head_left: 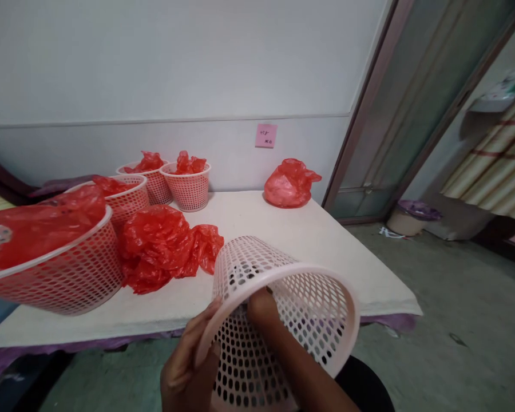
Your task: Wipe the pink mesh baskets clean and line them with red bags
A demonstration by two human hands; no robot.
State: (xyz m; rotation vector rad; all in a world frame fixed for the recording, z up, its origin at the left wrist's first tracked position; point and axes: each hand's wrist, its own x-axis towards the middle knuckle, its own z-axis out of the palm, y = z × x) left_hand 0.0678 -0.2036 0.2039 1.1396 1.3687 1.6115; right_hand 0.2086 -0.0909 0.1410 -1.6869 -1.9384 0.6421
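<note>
A pale pink perforated plastic wastebasket [352, 312] lies tilted in front of me, its wide mouth turned toward me and its base toward the table. My left hand [193, 357] is closed on the left side of its rim, thumb inside and fingers outside. Through the mouth reaches my right hand [262, 308], deep inside the basket. Its fingers are mostly hidden, so whether they hold anything cannot be seen. Just left of the basket's base, a crumpled heap of red plastic bags [157, 246] lies on the table.
Several similar baskets with red bags in them stand at the left, one near basket [81, 286] being closest. A knotted red bag [289, 183] sits at the back of the white-covered table [347, 269]. A pink note [266, 136] is on the wall. A bin [407, 220] stands on the floor.
</note>
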